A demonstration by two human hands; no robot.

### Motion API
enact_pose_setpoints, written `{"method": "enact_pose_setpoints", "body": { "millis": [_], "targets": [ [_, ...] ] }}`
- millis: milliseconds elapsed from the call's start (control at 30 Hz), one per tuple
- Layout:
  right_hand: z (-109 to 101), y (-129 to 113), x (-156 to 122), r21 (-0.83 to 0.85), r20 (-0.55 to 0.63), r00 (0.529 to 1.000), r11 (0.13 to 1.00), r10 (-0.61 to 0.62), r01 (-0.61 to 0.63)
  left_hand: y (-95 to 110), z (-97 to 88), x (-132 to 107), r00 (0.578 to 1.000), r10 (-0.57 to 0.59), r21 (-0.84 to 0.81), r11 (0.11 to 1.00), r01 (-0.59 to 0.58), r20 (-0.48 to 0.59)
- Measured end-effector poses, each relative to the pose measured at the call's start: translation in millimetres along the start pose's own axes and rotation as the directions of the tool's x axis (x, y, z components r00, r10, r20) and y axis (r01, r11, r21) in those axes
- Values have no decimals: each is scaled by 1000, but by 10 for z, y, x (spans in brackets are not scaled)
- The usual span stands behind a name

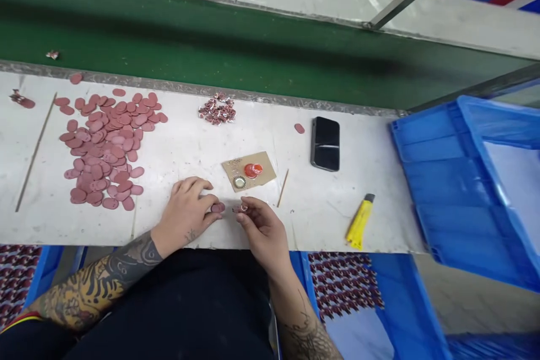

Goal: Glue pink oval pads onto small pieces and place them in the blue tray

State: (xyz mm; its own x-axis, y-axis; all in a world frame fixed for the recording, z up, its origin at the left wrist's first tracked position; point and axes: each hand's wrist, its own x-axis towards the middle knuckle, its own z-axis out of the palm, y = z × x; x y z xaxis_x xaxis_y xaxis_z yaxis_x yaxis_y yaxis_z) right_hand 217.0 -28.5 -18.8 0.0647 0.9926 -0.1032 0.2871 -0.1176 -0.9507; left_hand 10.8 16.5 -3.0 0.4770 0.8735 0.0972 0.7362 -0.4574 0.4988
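**A close pinch, held low**

We work at the front edge of a white bench point(363, 202), low in the middle of the frame. Our left hand point(185, 214) is curled and nearly closed, with a pink oval disc point(217, 207) nipped at its fingertips. Our right hand point(264, 233) is closed to a tight pinch, thumb and forefinger on a small shiny piece point(242, 208), too small to make out clearly. The two hands sit just apart, the disc and the piece facing each other across a narrow gap.

A pinch this fine goes best with the wrists low near the bench edge and the grip right at the fingertips, where we can feel the piece and still see it past our fingers.

Just above the hands lies a cardboard square point(248, 171) bearing a bottle cap point(239, 181) and a red piece point(253, 170). Left of the square, a loose heap of pink discs point(103, 146) spreads across the bench, and a smaller heap of crumpled scraps point(217, 108) lies toward the green belt point(211, 39) at the top of the frame. To the right sit a phone point(325, 143) and a yellow cutter point(360, 222), with a blue crate point(447, 180) at the right edge.
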Motion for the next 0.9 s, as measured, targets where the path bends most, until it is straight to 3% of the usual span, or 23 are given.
{"method": "enact_pose_setpoints", "body": {
  "millis": [133, 367, 533, 667, 900],
  "targets": [
    [25, -5, -14, 18, 7, 1000, 1000, 25, -25, 12, 13, 7, 1000, -3, 8, 1000, 3, -18],
    [42, -68, 20, -320, 48, 993, 941, -103, 114, 30, 12, 15, 1000, -16, -17, 1000, 15, -26],
    [90, -107, 58, -445, 93, 980, 873, -175, 198, 26, 14, 10, 999, -19, -38, 999, 18, -30],
    [101, -92, 58, -458, 98, 976, 862, -193, 217, 22, 21, 9, 999, -15, -39, 999, 14, -29],
    [87, 11, 13, -307, 6, 986, 938, -168, 162, 18, 20, 11, 1000, -4, -36, 999, 4, -10]
  ]
}}
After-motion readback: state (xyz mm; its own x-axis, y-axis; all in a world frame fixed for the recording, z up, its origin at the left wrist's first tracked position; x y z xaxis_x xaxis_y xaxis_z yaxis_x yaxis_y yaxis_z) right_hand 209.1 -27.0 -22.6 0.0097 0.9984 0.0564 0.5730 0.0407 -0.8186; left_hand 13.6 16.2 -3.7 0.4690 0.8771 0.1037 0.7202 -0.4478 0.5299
